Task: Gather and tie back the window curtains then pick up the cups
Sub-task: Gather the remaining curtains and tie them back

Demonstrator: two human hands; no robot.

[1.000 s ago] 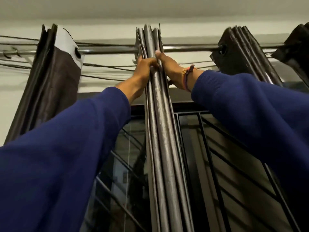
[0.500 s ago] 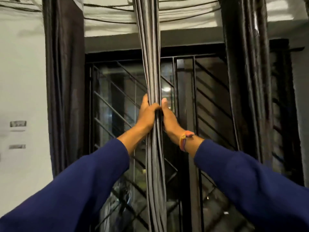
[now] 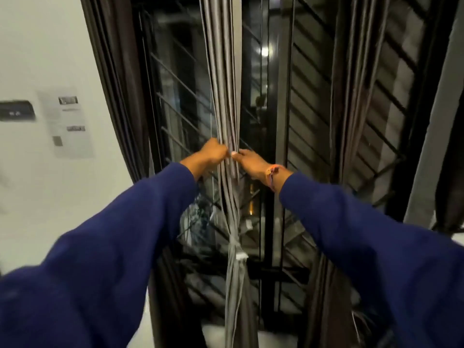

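A grey curtain (image 3: 222,79) hangs gathered into a narrow bundle of pleats down the middle of the window. My left hand (image 3: 213,153) grips the bundle from its left side and my right hand (image 3: 251,162) grips it from the right, thumbs almost meeting at the front. Lower down, a tie (image 3: 234,243) cinches the same bundle. A dark curtain (image 3: 118,79) hangs bunched at the left of the window and another dark curtain (image 3: 356,91) at the right. No cups are in view.
Behind the curtains is a dark window with a black metal grille (image 3: 308,121). A white wall (image 3: 50,46) with a paper notice (image 3: 67,121) and a small dark box (image 3: 16,110) lies to the left.
Both hands have slid down the grey bundle from the rod at the top to mid-height, and my view has tipped downward with them. The tied lower part now shows.
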